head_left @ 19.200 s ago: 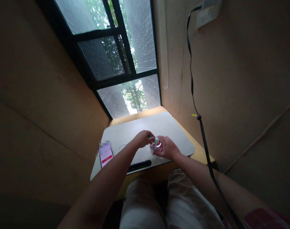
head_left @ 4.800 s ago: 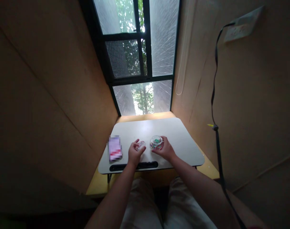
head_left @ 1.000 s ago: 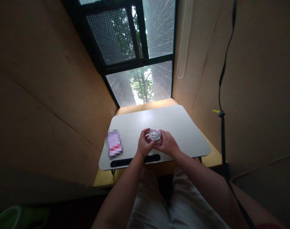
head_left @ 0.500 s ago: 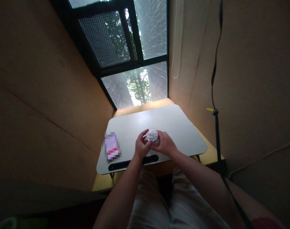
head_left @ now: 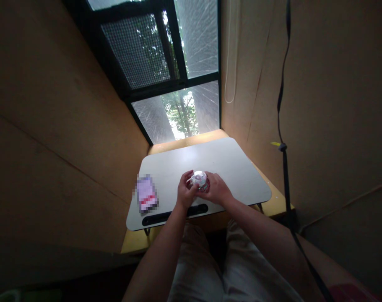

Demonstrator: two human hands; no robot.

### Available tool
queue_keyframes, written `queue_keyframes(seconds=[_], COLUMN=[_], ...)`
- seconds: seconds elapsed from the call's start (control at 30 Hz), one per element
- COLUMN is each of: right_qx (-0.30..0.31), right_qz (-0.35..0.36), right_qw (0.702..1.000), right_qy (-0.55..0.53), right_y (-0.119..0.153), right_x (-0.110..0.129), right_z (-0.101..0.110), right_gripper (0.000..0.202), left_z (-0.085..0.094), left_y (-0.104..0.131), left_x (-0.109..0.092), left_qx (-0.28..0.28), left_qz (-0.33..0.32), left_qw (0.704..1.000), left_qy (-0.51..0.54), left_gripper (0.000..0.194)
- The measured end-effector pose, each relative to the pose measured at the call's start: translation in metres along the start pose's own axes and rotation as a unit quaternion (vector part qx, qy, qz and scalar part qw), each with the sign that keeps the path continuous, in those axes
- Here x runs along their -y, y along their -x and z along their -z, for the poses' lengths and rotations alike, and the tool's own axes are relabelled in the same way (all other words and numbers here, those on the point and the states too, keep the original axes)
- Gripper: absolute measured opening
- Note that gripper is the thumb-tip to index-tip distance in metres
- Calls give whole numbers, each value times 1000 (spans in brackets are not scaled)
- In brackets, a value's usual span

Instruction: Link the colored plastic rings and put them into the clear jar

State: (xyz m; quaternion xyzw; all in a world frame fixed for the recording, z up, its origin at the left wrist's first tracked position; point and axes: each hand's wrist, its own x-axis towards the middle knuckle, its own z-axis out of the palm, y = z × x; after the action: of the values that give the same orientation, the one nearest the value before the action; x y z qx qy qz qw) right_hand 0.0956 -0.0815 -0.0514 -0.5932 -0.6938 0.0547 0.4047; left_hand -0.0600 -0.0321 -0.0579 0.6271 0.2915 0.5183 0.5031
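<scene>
Over the near middle of the white lap table, a small round container (head_left: 199, 178) is held between both hands. Its top is shiny and whitish, and reddish patterning shows along its lower right side; what kind of container it is cannot be made out. My left hand (head_left: 186, 191) curls round its left side, the thumb against the front. From the right, my right hand (head_left: 216, 188) wraps the other side, its fingertips partly hidden behind. Whether the container's base touches the tabletop is hidden by the hands.
A blurred-out purple and pink item (head_left: 147, 195) lies on the left of the lap table (head_left: 241, 167). A black slot (head_left: 161, 217) runs along its near edge. Walls close in on both sides, a window (head_left: 178, 109) stands ahead, and a black strap (head_left: 284, 167) hangs at right.
The container's top now catches brighter light and appears slightly tilted. Both hands keep their hold in nearly the same place. The whole view has shifted very slightly.
</scene>
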Motion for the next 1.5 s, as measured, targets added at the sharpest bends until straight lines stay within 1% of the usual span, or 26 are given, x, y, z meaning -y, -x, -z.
queue_keyframes(seconds=[0.13,0.3,0.4,0.53,0.7,0.8,1.0,1.07,1.2,1.27,1.37,1.43,1.5], right_qx=[-4,-9,-13,-26,-44,-47,-35,-33,-32,-32,-33,-33,-34], right_qz=[-1,-3,9,23,33,35,21,14,20,29,31,28,25], right_qw=[1000,1000,1000,998,997,997,998,999,999,998,997,997,997], right_qy=[2,-4,-20,-53,-57,-46,-37,-34,-39,-46,-56,-58,-61], right_y=[1,3,3,3,3,4,5,5,5,4,4,4,4], right_x=[-1,-2,-2,-1,-1,-3,-3,-3,-4,-4,-4,-5,-6], right_z=[0,0,0,1,0,0,-1,-2,-3,-3,-3,-3,-4], right_gripper=[81,90,88,78,73,71,73,74,80,82,78,75,75], left_z=[1,2,3,2,0,-1,-1,-1,1,1,2,1,-1], left_y=[-2,-2,-2,-3,-3,-3,-3,-3,-3,-3,-2,-1,0], left_x=[2,3,4,5,2,-1,-3,-2,0,2,4,4,2], left_qx=[-5,2,-7,-13,-30,-28,-23,-28,-37,-22,5,7,4], left_qz=[0,22,23,40,1,8,41,35,0,-12,-22,-22,-15], left_qw=[1000,1000,1000,999,999,999,999,999,997,997,996,996,995], left_qy=[4,13,7,19,-22,-30,-17,-31,-70,-75,-81,-88,-94], left_gripper=[46,48,47,49,46,42,44,43,41,44,56,61,60])
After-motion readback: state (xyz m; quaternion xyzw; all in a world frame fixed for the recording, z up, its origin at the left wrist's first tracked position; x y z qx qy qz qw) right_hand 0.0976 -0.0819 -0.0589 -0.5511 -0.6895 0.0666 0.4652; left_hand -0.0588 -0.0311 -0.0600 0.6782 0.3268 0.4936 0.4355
